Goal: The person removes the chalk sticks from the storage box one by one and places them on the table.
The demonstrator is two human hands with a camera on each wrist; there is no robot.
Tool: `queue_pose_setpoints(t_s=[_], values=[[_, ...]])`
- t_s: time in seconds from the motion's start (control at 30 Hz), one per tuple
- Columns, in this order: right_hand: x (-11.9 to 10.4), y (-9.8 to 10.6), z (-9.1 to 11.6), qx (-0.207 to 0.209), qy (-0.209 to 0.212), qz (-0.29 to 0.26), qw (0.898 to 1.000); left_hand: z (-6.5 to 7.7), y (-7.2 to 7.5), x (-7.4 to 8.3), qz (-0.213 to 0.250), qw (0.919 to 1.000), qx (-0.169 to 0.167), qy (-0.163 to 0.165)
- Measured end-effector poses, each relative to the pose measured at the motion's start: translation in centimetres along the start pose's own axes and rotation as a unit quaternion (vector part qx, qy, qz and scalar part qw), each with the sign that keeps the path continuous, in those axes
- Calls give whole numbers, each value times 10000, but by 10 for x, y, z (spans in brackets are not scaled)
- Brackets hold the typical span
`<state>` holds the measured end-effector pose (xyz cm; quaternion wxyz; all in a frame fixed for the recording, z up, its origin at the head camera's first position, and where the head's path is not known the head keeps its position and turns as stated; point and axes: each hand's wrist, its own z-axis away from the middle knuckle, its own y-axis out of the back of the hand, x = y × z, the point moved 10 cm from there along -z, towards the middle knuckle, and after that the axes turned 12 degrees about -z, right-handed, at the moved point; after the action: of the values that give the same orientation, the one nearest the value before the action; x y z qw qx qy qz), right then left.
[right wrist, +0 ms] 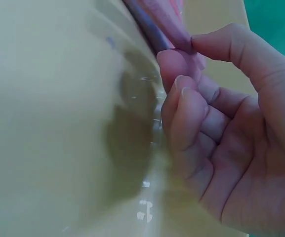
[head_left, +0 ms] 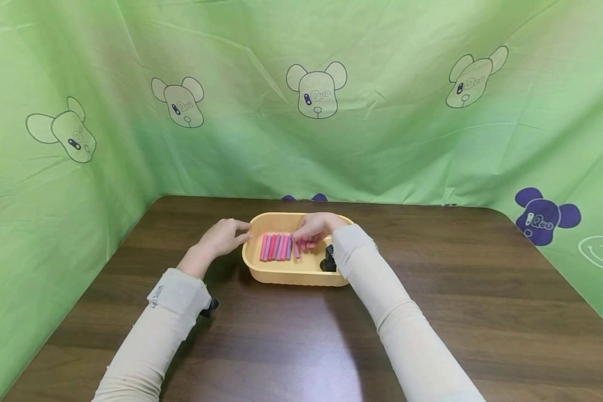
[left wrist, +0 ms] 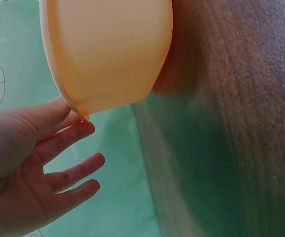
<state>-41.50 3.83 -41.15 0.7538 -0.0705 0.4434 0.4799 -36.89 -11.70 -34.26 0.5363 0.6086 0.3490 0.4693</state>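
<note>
A yellow oval plastic basin (head_left: 301,277) holds a row of slim pink and purple sticks (head_left: 276,247) lying side by side. With thumb and index finger my left hand (head_left: 223,237) pinches the rim at the basin's left end; its other fingers spread apart outside, as the left wrist view shows. My right hand (head_left: 315,226) reaches inside, at the right end of the row. Between its thumb and index finger it pinches the end of a pinkish stick (right wrist: 168,22), the remaining fingers curled in. A bluish-purple stick (right wrist: 149,27) lies right beside that one.
The basin stands on a dark brown wooden table (head_left: 281,340), toward its far edge. Green cloth (head_left: 382,139) printed with bear heads hangs behind and at both sides. A black wrist camera (head_left: 328,261) on the right sleeve overlaps the basin's right end.
</note>
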Motion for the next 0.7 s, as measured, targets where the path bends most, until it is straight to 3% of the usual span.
queue_pose_setpoints(t_s=[0.33,0.7], values=[[-14,19,15,573,303,180,9977,1,1,1,-13,10000,-23,-4],[-21,32,31,685,639,56,9956,2,1,0,-21,10000,-16,4]])
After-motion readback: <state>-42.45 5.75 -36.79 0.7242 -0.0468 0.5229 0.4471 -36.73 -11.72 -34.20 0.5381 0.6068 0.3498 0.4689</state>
